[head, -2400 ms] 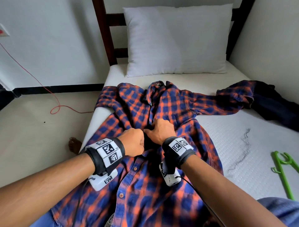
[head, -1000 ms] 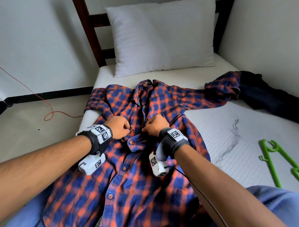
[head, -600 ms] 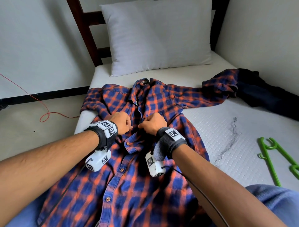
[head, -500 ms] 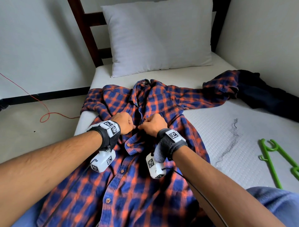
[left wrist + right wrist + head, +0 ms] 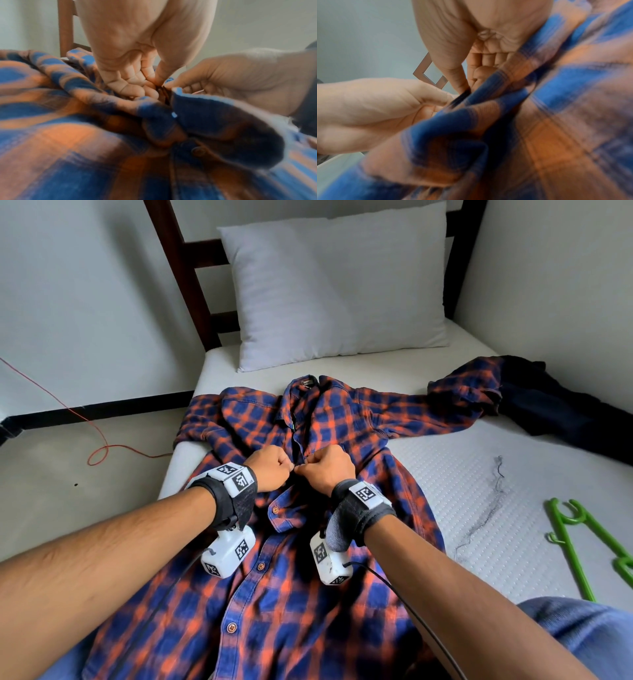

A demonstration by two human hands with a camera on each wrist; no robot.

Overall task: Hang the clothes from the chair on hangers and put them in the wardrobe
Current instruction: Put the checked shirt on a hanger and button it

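While both hands pinch the plaid shirt (image 5: 308, 542) placket at 12 o'clock — left hand (image 5: 270, 469), right hand (image 5: 327, 470) — buttoning; next needs the green hanger (image 5: 582, 542) at 3 o'clock.

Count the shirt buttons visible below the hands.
3 on the plaid shirt placket: one just below the hands, one mid-placket, one lowest. Others may be hidden under hands or folds.

A white pillow (image 5: 337, 285) leans against the dark wooden headboard (image 5: 178, 268) at the far end of the mattress (image 5: 513, 508). A red cable (image 5: 99, 450) loops on the floor (image 5: 68, 491) to the left.
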